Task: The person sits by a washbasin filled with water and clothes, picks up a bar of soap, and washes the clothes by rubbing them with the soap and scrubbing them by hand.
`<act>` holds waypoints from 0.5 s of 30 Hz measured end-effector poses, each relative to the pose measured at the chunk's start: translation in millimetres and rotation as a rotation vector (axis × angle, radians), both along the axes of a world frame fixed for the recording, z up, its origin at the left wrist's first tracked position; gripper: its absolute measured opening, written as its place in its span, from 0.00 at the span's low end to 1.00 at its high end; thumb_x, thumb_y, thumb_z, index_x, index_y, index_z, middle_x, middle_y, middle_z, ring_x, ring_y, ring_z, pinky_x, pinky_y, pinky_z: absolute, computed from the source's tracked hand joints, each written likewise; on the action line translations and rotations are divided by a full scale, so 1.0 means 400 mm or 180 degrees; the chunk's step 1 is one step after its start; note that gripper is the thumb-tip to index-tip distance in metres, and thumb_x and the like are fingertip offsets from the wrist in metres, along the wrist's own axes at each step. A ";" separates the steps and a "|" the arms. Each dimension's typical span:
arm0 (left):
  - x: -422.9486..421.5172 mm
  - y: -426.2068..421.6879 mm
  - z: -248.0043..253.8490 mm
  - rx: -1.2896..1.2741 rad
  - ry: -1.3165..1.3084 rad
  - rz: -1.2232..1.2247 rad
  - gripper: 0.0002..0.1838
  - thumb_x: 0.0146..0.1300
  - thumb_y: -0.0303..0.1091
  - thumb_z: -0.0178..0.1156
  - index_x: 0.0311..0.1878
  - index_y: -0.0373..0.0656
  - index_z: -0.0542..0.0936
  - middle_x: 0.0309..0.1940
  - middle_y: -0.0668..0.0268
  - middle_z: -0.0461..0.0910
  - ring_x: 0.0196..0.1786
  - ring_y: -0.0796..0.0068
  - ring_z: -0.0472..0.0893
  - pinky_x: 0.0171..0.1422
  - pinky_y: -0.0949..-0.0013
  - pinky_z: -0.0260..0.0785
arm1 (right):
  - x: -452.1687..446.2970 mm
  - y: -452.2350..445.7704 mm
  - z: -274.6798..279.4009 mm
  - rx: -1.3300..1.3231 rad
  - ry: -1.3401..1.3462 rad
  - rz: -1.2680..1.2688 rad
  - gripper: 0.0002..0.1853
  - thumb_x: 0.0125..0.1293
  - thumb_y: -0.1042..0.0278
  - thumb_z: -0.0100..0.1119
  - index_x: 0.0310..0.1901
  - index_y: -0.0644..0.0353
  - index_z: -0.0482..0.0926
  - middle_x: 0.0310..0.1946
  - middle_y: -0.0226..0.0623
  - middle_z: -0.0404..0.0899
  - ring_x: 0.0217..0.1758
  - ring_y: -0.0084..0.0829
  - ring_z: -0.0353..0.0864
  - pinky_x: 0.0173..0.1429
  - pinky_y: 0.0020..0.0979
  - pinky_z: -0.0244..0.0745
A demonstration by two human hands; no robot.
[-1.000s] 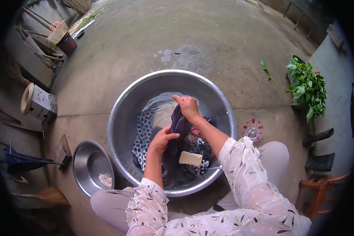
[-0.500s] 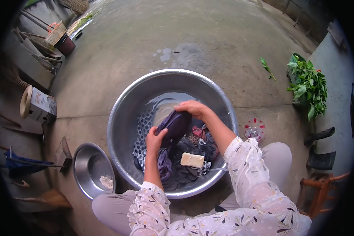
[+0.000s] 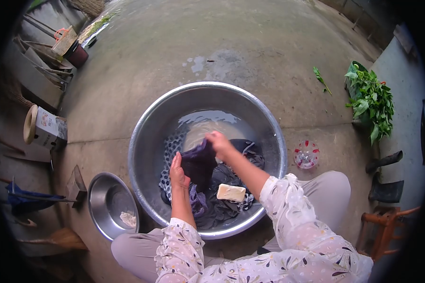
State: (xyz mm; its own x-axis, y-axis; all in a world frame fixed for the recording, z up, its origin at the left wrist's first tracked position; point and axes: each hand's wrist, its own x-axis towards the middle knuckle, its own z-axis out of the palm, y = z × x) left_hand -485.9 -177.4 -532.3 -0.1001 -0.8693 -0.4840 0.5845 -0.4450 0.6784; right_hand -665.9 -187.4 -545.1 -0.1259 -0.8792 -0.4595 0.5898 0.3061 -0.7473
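Observation:
A dark purple cloth garment point(image 3: 198, 166) is stretched between my hands over the large metal basin point(image 3: 141, 121). My left hand point(image 3: 178, 172) grips its left side, fingers pointing up along the edge. Closed on the upper right corner is my right hand point(image 3: 218, 144). Below the hands, wet dark clothes point(image 3: 222, 214) lie heaped in the basin. A pale bar of soap point(image 3: 231, 193) rests on that heap. Blue-and-white patterned fabric point(image 3: 167, 177) lies against the basin's left side, and cloudy water point(image 3: 208, 123) shows toward the far side.
A smaller metal bowl point(image 3: 93, 200) with a whitish lump point(image 3: 128, 219) sits at left. To the right are a clear dish with red marks point(image 3: 307, 154), leafy greens point(image 3: 373, 101) and a wooden chair point(image 3: 385, 228). A box point(image 3: 49, 125) stands by the left wall.
My right hand has moved down and left, pulling the garment's corner with it. My left hand has shifted slightly left and down, its fingers now straighter. The garment hangs more spread out.

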 end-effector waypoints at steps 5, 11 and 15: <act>0.062 -0.012 -0.124 0.0257 0.1747 -0.0679 0.15 0.67 0.47 0.52 0.40 0.44 0.75 0.35 0.64 0.77 0.38 0.67 0.77 0.46 0.64 0.70 | 0.250 0.155 0.278 -0.2297 0.3709 0.1379 0.15 0.54 0.55 0.63 0.31 0.59 0.77 0.29 0.45 0.77 0.36 0.44 0.79 0.40 0.44 0.74; -0.056 0.047 -0.089 0.0452 0.1137 0.0003 0.14 0.69 0.43 0.47 0.42 0.46 0.79 0.40 0.63 0.79 0.48 0.68 0.76 0.52 0.60 0.68 | 0.186 0.067 0.176 -0.1548 0.4905 0.0733 0.11 0.62 0.58 0.52 0.29 0.51 0.81 0.24 0.39 0.80 0.27 0.40 0.82 0.28 0.43 0.74; -0.110 0.068 -0.006 0.0446 -0.0837 -0.0078 0.19 0.65 0.44 0.52 0.48 0.38 0.78 0.48 0.60 0.79 0.53 0.67 0.75 0.52 0.63 0.68 | 0.165 0.028 0.078 -0.1490 0.5001 0.1168 0.09 0.63 0.61 0.49 0.34 0.47 0.81 0.26 0.39 0.81 0.29 0.39 0.82 0.32 0.43 0.76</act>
State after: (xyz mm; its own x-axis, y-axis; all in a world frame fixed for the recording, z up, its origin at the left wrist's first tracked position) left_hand -529.8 -150.1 -534.5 0.0245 -0.7910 -0.6113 0.3850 -0.5568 0.7360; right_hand -599.8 -176.0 -513.8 0.0516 -0.9793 0.1956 -0.8127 -0.1550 -0.5616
